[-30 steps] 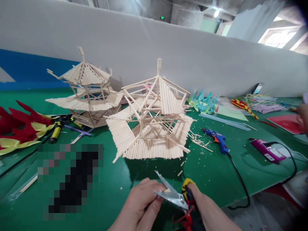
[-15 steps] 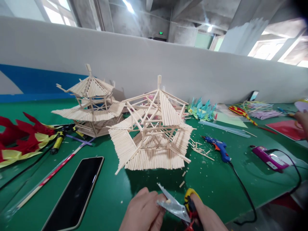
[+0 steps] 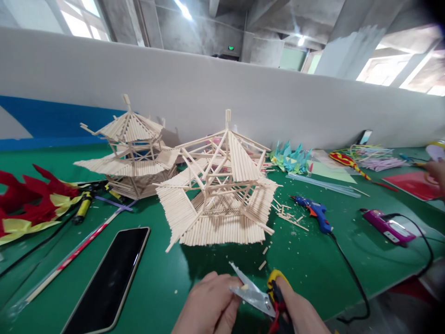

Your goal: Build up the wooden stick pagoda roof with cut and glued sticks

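Observation:
My right hand point(image 3: 295, 304) is wrapped round the handles of scissors point(image 3: 255, 299), whose grips are yellow, black and red. Their blades are parted and point up and left, right beside the fingers of my left hand point(image 3: 212, 301). That hand is closed in a pinch; the pale end of a small wooden stick point(image 3: 244, 287) shows from its fingertips between the blades. The rest of the stick is hidden. Beyond both hands stands a pavilion model point(image 3: 222, 229) built of wooden sticks, its top roof partly covered.
A second stick pavilion point(image 3: 134, 164) stands back left. At left lie a phone point(image 3: 107, 278) and a red felt piece point(image 3: 45, 190). Stick offcuts point(image 3: 288, 217), a blue glue gun point(image 3: 314, 213) with a trailing cord and a purple power strip point(image 3: 389, 227) lie right. Another person's hand point(image 3: 436, 171) shows far right.
The scissors' blades have shifted slightly right, with the stick end still between them. My left hand stays almost in place; the view has moved a little.

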### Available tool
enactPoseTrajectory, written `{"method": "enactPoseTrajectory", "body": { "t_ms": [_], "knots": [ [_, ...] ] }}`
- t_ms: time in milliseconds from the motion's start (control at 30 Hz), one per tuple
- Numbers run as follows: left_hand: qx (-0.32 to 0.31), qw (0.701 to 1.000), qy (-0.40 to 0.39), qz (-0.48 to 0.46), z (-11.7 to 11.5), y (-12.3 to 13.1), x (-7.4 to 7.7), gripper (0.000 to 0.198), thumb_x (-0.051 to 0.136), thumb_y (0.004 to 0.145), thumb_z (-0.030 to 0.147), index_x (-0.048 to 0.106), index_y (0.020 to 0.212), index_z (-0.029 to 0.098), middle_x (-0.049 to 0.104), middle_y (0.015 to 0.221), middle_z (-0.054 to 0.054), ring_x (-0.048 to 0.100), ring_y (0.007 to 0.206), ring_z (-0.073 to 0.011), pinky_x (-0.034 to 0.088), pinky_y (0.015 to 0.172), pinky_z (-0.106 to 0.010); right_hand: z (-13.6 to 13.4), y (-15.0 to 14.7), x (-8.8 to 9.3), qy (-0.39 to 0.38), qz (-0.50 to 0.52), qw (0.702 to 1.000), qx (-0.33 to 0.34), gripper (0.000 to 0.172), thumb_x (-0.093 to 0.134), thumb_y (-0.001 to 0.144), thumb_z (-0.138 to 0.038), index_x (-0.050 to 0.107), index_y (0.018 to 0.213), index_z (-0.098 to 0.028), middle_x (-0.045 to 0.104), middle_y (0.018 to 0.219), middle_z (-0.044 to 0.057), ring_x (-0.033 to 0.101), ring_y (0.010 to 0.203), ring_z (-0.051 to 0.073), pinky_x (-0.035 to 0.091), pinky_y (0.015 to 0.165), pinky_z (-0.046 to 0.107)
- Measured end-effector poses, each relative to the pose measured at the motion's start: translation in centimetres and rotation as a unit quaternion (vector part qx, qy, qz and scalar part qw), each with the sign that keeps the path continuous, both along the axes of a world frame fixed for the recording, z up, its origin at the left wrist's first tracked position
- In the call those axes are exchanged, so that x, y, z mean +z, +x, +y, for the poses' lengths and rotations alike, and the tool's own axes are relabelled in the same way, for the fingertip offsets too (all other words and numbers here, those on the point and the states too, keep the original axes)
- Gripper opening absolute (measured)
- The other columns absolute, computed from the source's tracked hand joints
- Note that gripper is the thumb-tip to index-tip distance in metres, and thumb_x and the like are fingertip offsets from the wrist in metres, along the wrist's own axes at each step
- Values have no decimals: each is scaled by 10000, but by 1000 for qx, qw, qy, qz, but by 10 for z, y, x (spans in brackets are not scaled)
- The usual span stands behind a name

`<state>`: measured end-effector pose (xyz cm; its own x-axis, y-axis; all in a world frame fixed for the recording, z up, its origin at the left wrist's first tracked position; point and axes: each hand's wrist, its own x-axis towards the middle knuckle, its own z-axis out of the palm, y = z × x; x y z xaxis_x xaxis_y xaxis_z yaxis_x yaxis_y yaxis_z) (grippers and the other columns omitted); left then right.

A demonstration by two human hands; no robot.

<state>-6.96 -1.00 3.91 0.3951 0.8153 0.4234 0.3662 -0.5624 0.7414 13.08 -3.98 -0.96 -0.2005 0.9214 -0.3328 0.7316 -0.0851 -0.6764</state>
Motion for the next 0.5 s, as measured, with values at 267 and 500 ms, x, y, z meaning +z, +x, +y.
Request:
{"method": "enactPoseTrajectory", "body": {
  "t_ms": [267, 500],
  "knots": [
    [45, 986, 143, 69, 2, -3, -4, 168, 378, 813, 190, 544, 790, 199, 540, 553, -8, 499, 488, -118, 416, 531, -217, 7, -7, 14, -6, 6, 1000, -9, 506, 551, 615, -284, 401, 1073, -132, 652, 816, 105, 612, 748, 213, 438, 668, 268],
    [-90, 995, 28, -40, 7, -6, 13, 202, 377, 809, 131, 531, 873, 245, 616, 653, 25, 570, 556, -92, 432, 529, -151, 1, -7, 16, 11, 46, 999, 23, 605, 609, 557, -267, 393, 1114, -170, 649, 873, 77, 610, 747, 203, 456, 621, 235]
  ]
}}
